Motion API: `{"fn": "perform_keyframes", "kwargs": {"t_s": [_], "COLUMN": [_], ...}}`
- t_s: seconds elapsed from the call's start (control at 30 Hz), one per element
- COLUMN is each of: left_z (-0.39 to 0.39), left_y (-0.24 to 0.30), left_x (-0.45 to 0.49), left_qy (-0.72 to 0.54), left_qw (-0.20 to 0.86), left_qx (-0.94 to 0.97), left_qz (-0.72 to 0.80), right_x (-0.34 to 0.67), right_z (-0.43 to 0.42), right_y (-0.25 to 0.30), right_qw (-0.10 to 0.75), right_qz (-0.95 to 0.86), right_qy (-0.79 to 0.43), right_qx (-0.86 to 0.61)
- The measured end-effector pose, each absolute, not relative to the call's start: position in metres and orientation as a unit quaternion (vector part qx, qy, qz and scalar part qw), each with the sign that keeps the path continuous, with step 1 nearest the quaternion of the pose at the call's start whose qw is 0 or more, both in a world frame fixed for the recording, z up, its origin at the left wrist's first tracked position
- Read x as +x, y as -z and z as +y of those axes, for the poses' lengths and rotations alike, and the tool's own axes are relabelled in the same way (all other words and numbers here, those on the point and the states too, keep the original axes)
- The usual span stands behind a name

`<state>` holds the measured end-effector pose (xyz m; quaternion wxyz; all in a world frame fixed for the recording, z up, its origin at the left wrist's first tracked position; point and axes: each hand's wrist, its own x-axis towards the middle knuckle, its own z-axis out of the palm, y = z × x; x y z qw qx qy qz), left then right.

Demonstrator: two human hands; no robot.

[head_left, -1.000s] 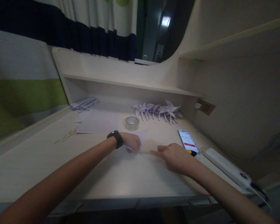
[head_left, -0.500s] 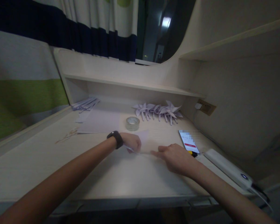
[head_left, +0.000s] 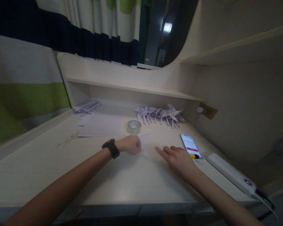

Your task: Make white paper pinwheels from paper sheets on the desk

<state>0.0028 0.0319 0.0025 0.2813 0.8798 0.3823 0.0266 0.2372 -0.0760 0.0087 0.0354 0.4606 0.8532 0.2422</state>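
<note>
My left hand (head_left: 129, 144), with a dark watch (head_left: 111, 147) on its wrist, is closed into a fist at the middle of the desk. A small piece of white paper (head_left: 145, 140) sticks out from its thumb side; where the fingers grip it is hidden. Facing it, my right hand (head_left: 178, 159) has its index finger stretched toward the paper, the other fingers partly curled. Its fingertip is blurred and stands a little apart from the paper. A roll of clear tape (head_left: 134, 128) lies just beyond my left hand.
Several paper pinwheels (head_left: 159, 113) lie at the back. Larger white sheets (head_left: 101, 122), a bundle of paper strips (head_left: 87, 107) and small pale pieces (head_left: 68, 138) are at left. A phone (head_left: 190, 145), a yellow-and-black object (head_left: 194, 156) and a white power strip-like bar (head_left: 231, 174) lie right.
My left hand has turned, its wrist moving slightly left and down. My right index finger has lifted away from the paper's near edge. The view has tipped up slightly.
</note>
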Motion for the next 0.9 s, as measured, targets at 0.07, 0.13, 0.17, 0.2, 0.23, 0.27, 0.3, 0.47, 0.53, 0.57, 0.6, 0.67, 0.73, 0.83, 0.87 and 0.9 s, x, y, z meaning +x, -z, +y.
{"fn": "perform_keyframes", "kwargs": {"t_s": [0.07, 0.13, 0.17, 0.2, 0.23, 0.27, 0.3, 0.47, 0.53, 0.57, 0.6, 0.67, 0.73, 0.83, 0.87, 0.9], "left_z": [0.032, 0.033, 0.033, 0.032, 0.031, 0.029, 0.027, 0.016, 0.015, 0.014, 0.014, 0.014, 0.013, 0.012, 0.012, 0.012], "left_y": [-0.003, -0.004, -0.004, -0.004, -0.004, -0.003, -0.003, -0.002, -0.003, -0.003, -0.003, -0.004, -0.005, -0.005, -0.005, -0.005], "left_x": [0.002, 0.002, 0.003, 0.003, 0.004, 0.004, 0.005, 0.008, 0.009, 0.009, 0.009, 0.010, 0.010, 0.011, 0.011, 0.011], "left_qy": [-0.050, -0.067, -0.077, -0.090, -0.103, -0.114, -0.123, -0.149, -0.142, -0.137, -0.133, -0.130, -0.129, -0.123, -0.122, -0.121], "left_qw": [0.256, 0.235, 0.219, 0.196, 0.169, 0.143, 0.121, 0.055, 0.043, 0.043, 0.044, 0.046, 0.043, 0.036, 0.036, 0.037], "left_qx": [0.885, 0.885, 0.887, 0.889, 0.892, 0.894, 0.894, 0.880, 0.875, 0.875, 0.875, 0.877, 0.877, 0.873, 0.873, 0.873], "left_qz": [0.386, 0.396, 0.400, 0.404, 0.406, 0.409, 0.413, 0.448, 0.460, 0.463, 0.464, 0.461, 0.461, 0.470, 0.472, 0.471], "right_x": [0.235, 0.232, 0.230, 0.229, 0.228, 0.226, 0.225, 0.219, 0.216, 0.215, 0.213, 0.211, 0.209, 0.208, 0.208, 0.208], "right_z": [-0.076, -0.077, -0.077, -0.077, -0.078, -0.078, -0.078, -0.079, -0.081, -0.081, -0.082, -0.084, -0.085, -0.086, -0.086, -0.086], "right_y": [-0.010, -0.011, -0.012, -0.012, -0.012, -0.012, -0.011, -0.012, -0.015, -0.017, -0.018, -0.020, -0.020, -0.018, -0.017, -0.016], "right_qw": [0.030, 0.021, 0.015, 0.008, 0.002, -0.001, 0.002, 0.054, 0.067, 0.070, 0.072, 0.073, 0.077, 0.083, 0.084, 0.084], "right_qz": [0.844, 0.837, 0.833, 0.829, 0.825, 0.820, 0.817, 0.819, 0.820, 0.819, 0.819, 0.817, 0.813, 0.812, 0.815, 0.819], "right_qy": [-0.254, -0.260, -0.261, -0.261, -0.261, -0.259, -0.254, -0.208, -0.194, -0.190, -0.185, -0.178, -0.170, -0.164, -0.164, -0.167], "right_qx": [0.471, 0.481, 0.487, 0.494, 0.502, 0.510, 0.517, 0.532, 0.535, 0.537, 0.538, 0.544, 0.551, 0.554, 0.550, 0.543]}}
